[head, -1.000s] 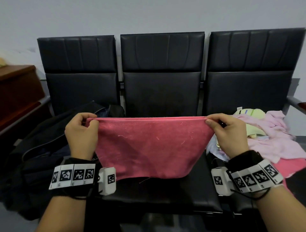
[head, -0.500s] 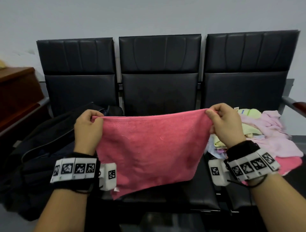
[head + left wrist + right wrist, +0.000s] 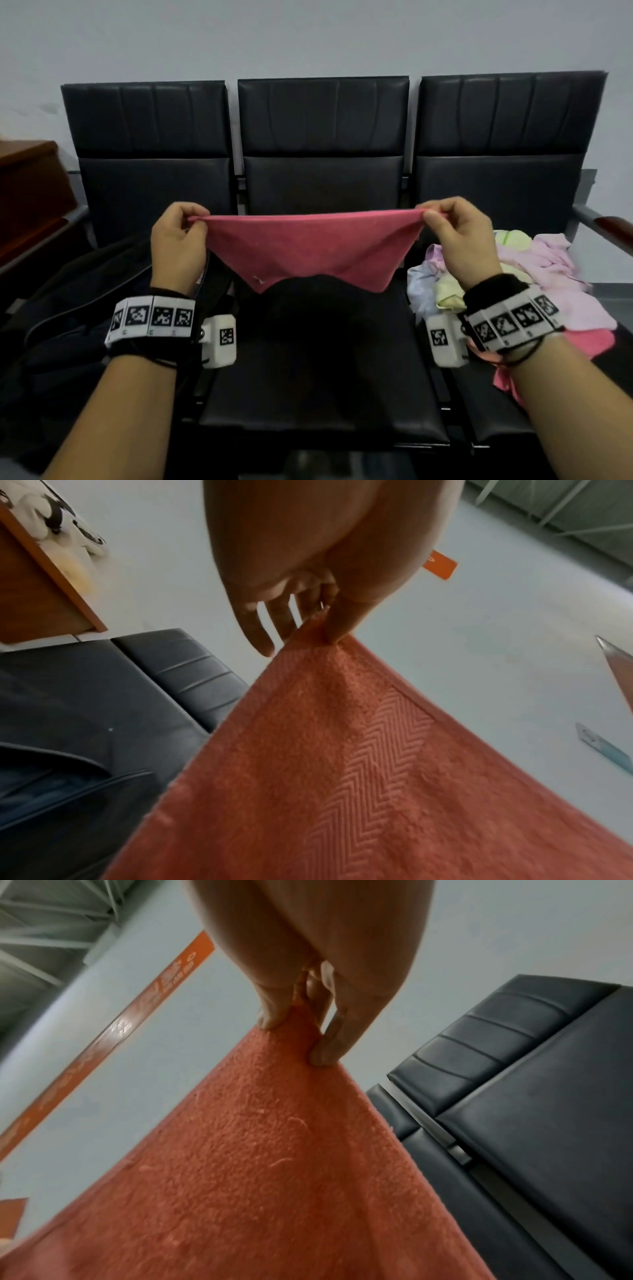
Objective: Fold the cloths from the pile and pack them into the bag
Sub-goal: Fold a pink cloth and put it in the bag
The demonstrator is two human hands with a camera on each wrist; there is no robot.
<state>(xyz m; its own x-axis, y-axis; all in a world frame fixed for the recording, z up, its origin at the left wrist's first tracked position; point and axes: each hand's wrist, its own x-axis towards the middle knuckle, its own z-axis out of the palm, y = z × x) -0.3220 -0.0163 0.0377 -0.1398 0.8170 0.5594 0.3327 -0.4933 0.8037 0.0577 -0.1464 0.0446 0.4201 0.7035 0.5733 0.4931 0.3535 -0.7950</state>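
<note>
Pink cloth [image 3: 310, 250] stretched taut between both hands: left hand [image 3: 176, 246] fingers [image 3: 263, 631] and right hand [image 3: 459, 243] fingers [image 3: 329, 1045] each pinch an upper corner. Cloth pile [image 3: 534, 270] beside the right fingers; black bag [image 3: 68, 308] below the left.

Pink towel [image 3: 310, 248]: terry cloth, matt, looped nap with loose threads; a flat-woven herringbone band [image 3: 369, 775] ran inside the hem. Bench seats [image 3: 322, 370]: black leather-like upholstery, smooth, faint sheen, stitched ribs across the backrests [image 3: 323, 116]. Pile of cloths [image 3: 534, 274]: soft matt fabric, crumpled, in pale pink, yellow and lilac. Bag [image 3: 68, 308]: dark matt fabric. Cabinet [image 3: 30, 192]: brown wood, slight gloss. Wristbands [image 3: 152, 317]: black cloth carrying white printed marker tiles. Wall [image 3: 308, 37]: painted, matt.
</note>
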